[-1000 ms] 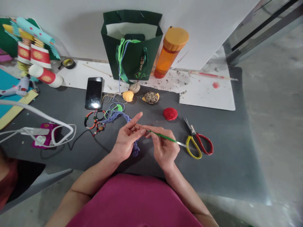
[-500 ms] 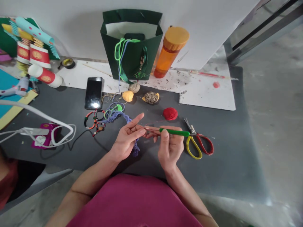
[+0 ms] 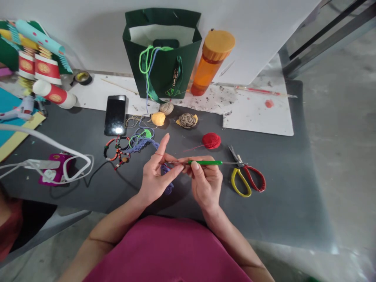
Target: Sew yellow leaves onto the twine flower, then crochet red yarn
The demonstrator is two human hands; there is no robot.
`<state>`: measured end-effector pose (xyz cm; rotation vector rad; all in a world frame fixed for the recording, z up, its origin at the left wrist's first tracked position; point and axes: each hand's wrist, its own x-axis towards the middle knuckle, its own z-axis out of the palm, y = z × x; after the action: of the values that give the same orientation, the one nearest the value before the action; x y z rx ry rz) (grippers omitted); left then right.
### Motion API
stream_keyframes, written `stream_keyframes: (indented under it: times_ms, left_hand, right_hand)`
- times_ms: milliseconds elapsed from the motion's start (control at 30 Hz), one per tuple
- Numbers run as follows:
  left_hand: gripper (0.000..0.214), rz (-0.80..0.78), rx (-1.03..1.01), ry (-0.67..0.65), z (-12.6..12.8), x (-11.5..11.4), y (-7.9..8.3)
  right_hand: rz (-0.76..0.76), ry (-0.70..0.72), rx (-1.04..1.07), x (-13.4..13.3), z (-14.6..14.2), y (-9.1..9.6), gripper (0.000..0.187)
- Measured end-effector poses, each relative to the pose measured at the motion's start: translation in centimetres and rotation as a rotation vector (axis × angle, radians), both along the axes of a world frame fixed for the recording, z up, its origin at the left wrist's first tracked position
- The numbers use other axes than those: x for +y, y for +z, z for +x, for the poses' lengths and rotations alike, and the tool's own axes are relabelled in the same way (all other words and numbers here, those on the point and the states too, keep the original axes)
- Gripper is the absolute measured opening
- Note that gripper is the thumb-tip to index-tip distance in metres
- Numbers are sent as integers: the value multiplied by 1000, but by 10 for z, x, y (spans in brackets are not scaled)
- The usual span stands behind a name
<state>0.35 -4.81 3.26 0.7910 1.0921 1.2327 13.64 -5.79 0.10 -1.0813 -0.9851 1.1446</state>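
My right hand pinches a green-handled crochet hook, held level with its metal tip pointing left at my left hand. My left hand holds a small purple crocheted piece between thumb and fingers, index finger raised, with a thin red thread across that finger. The red thread runs right to a red yarn ball on the dark table. A purple yarn strand trails from the piece toward a tangle of purple and green yarn.
Scissors with yellow and red handles lie right of my right hand. Behind stand a green paper bag, an orange bottle, a phone, small crocheted items, bead bracelets. White cables and craft cups sit left.
My right hand turned the hook from slanting down-right to level and shifted slightly left. My left index finger rose more upright, and the red thread now shows taut toward the yarn ball.
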Motion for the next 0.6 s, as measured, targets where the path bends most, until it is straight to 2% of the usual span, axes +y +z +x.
stream_keyframes:
  times_ms: [133,267,433,500,600]
  left_hand:
    - [96,-63,-182,-85,0,3,-1]
    - [98,-89,-279,-64,1,5,-5]
    - [101,-166,-406,-101,1,5,-5]
    - [103,-209,-445,-135,0,6,-5]
    - [108,-248,-469,-150,-2,8,-6]
  right_hand:
    - [111,-39,-103,2,0,7,9]
    - [234,-53,-246,3,0,13,13]
    - [487,-102,-473,3,1,11,22]
    - [482,-127,-469,2,1,11,19]
    - [324,-124,-339,-1,1,10,11]
